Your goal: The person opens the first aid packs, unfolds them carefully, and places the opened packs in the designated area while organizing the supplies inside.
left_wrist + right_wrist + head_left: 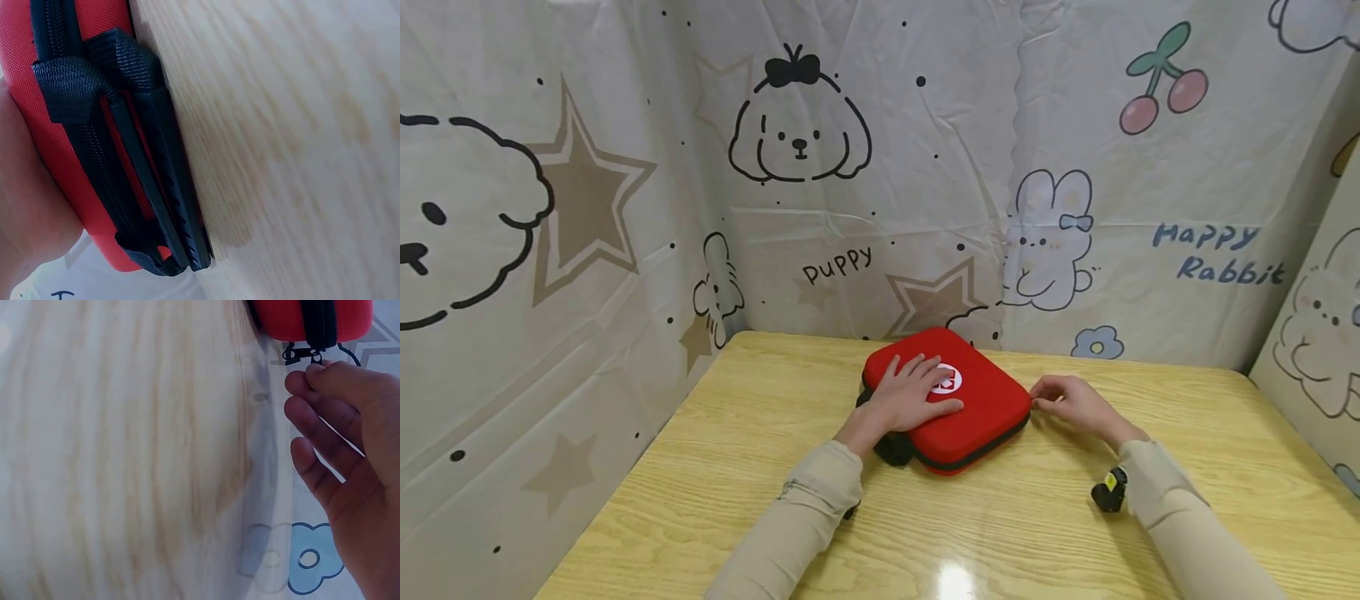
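A red zippered case (977, 408) with a white round emblem lies on the wooden table. Spread across its top is my left hand (910, 396), fingers straight and pressing on the lid. In the left wrist view the case's black carry handle (153, 175) hangs on webbing loops beside the black zipper (103, 169). At the case's right corner my right hand (1071, 404) pinches a zipper pull (317, 359) between thumb and forefinger, the other fingers loosely bent. A second zipper pull (297, 354) sticks out next to it.
The light wooden table (760, 417) stands against a curtain (925, 192) printed with cartoon animals, stars and lettering. A small black device (1110, 490) is at the right wrist. The curtain also hangs along the left and right sides.
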Available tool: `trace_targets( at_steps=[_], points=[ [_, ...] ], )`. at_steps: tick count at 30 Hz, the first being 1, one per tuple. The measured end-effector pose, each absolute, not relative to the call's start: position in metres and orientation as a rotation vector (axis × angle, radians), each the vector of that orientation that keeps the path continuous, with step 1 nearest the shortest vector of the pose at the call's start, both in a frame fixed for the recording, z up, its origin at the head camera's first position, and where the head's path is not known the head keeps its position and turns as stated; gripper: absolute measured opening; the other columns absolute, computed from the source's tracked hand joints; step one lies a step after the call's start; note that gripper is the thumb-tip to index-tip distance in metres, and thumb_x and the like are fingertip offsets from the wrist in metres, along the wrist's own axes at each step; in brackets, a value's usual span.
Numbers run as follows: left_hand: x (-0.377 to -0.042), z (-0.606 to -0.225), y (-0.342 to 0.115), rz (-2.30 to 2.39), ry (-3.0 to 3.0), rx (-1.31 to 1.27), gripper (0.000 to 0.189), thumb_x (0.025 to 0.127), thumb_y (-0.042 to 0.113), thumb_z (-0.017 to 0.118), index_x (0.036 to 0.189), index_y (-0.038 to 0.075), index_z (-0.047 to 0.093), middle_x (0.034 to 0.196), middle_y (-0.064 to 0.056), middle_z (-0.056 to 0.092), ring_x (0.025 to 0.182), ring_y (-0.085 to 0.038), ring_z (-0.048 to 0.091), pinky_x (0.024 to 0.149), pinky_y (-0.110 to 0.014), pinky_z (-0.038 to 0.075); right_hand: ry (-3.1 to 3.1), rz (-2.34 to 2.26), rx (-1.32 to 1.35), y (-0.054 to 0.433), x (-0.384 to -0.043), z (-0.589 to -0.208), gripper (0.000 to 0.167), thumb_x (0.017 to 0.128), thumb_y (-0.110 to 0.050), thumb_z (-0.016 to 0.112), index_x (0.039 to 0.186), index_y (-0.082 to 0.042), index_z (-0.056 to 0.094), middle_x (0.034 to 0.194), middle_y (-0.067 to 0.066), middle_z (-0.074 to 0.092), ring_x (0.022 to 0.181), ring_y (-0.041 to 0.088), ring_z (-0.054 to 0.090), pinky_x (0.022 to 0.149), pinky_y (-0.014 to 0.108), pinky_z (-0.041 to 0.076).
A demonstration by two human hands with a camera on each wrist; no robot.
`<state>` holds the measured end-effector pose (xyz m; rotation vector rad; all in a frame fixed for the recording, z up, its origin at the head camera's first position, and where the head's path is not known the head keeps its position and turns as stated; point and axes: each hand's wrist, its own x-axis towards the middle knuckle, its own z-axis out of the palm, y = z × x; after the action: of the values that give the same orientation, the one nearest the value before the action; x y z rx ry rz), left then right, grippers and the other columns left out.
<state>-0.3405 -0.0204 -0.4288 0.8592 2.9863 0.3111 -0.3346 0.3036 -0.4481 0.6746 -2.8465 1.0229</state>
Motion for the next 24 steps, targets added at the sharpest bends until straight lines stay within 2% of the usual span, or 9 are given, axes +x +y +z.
trace_targets(
  at_steps=[5, 15, 24],
  points=[
    [-0.341, -0.430, -0.021, 0.310, 2.996, 0.865, 0.073, 0.092, 0.074, 0.038, 0.153, 0.034, 0.036, 0.165, 0.005, 0.022, 0.153, -0.023, 0.016, 0.123, -0.055, 0.005, -2.863, 1.039, 0.634, 0.306, -0.332, -0.448, 0.009, 0.092, -0.009, 0.068, 0.100, -0.011, 0.073, 0.090, 0.006, 0.073, 0.076, 0.010, 0.057, 0.061, 0.024, 0.049],
    [-0.341, -0.431, -0.021, 0.311, 3.008, 0.844, 0.072, 0.092, 0.075, 0.038, 0.152, 0.036, 0.038, 0.165, 0.006, 0.023, 0.153, -0.022, 0.016, 0.123, -0.054, 0.004, -2.869, 1.034, 0.618, 0.307, -0.326, -0.447, 0.013, 0.093, -0.011, 0.068, 0.104, -0.012, 0.075, 0.096, 0.004, 0.073, 0.077, 0.015, 0.059, 0.062, 0.024, 0.051],
    [-0.339, -0.429, -0.020, 0.317, 3.010, 0.831, 0.072, 0.091, 0.075, 0.038, 0.152, 0.036, 0.038, 0.165, 0.006, 0.023, 0.153, -0.022, 0.016, 0.123, -0.055, 0.005, -2.794, 0.941, 0.690, 0.309, -0.320, -0.447, 0.010, 0.091, -0.011, 0.071, 0.099, -0.012, 0.076, 0.091, -0.001, 0.075, 0.078, 0.001, 0.058, 0.069, 0.022, 0.048]
  ],
)
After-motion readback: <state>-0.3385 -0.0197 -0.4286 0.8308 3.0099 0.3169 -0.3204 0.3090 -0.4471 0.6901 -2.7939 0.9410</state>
